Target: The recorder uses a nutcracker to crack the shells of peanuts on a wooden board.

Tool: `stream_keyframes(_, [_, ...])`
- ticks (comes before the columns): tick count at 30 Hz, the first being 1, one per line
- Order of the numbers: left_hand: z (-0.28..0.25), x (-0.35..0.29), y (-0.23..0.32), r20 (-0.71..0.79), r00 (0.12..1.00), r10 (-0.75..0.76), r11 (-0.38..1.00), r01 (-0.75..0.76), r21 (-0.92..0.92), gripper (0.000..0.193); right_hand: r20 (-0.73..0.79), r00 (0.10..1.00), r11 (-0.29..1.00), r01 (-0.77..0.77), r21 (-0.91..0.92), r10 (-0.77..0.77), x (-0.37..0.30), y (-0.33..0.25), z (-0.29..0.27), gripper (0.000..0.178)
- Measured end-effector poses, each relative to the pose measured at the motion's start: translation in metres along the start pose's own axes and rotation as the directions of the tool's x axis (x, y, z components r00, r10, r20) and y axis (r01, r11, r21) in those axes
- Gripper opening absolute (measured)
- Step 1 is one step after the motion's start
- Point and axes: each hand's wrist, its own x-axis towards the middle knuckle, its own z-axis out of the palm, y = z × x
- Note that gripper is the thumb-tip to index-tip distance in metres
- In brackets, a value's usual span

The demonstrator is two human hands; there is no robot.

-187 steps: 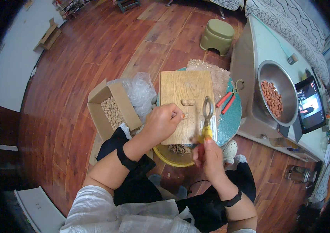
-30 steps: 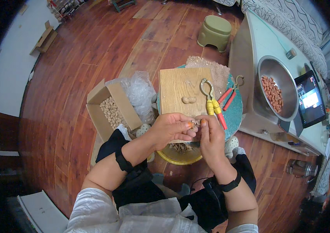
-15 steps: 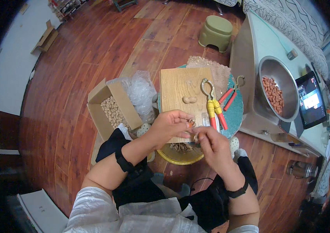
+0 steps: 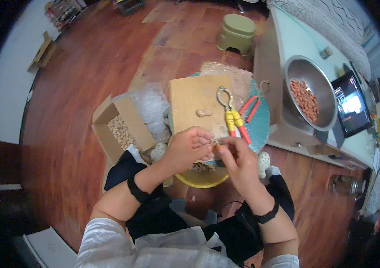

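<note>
Over the near edge of a wooden board [image 4: 183, 96], my two hands meet at the fingertips. A cracked peanut [image 4: 217, 145] is pinched between them, small and partly hidden by fingers. My left hand [image 4: 187, 146] is closed on it with curled fingers, while thumb and forefinger of my right hand [image 4: 242, 161] grip it from the other side. One unshelled peanut [image 4: 204, 113] lies on the board beyond my hands. To its right rest pliers with yellow-and-red handles [image 4: 230, 117]. Below the board, a yellow-rimmed basin [image 4: 203, 185] contains broken shells [image 4: 202, 167].
Red-handled pliers [image 4: 251, 108] lie on the round teal tabletop [image 4: 263, 123]. At left stand a cardboard box [image 4: 143, 129] of unshelled peanuts and clear plastic wrap [image 4: 151, 105]. A steel bowl [image 4: 328, 94] with shelled kernels [image 4: 304, 99] sits by a tablet [image 4: 353, 107] on the right counter. A green stool [image 4: 237, 33] stands beyond.
My right hand's fingertips have come up against my left fingertips; they were lower and apart before. The whole view has shifted, so the surroundings appear farther left.
</note>
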Motion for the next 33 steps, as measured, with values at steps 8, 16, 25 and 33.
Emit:
stream_keyframes(8, [0.002, -0.004, 0.0, 0.007, 1.0, 0.005, 0.999, -0.004, -0.037, 0.026, -0.012, 0.993, 0.993, 0.122, -0.006, -0.122, 0.006, 0.009, 0.015, 0.009])
stream_keyframes(16, [-0.001, -0.007, 0.001, 0.009, 1.0, -0.008, 1.0, 0.008, 0.019, 0.029, 0.013, 0.985, 0.985, 0.171, -0.024, -0.171, 0.006, 0.013, 0.02, 0.013])
stream_keyframes(25, [-0.002, -0.005, 0.002, 0.079, 0.997, 0.005, 0.999, -0.002, -0.037, 0.038, -0.032, 0.999, 0.993, 0.041, 0.107, -0.038, 0.008, 0.01, 0.017, 0.013])
stream_keyframes(33, [-0.01, -0.008, 0.012, -0.016, 1.0, -0.022, 0.993, 0.02, -0.115, 0.034, 0.169, 0.982, 0.995, 0.092, -0.042, -0.084, 0.005, 0.004, -0.004, 0.012])
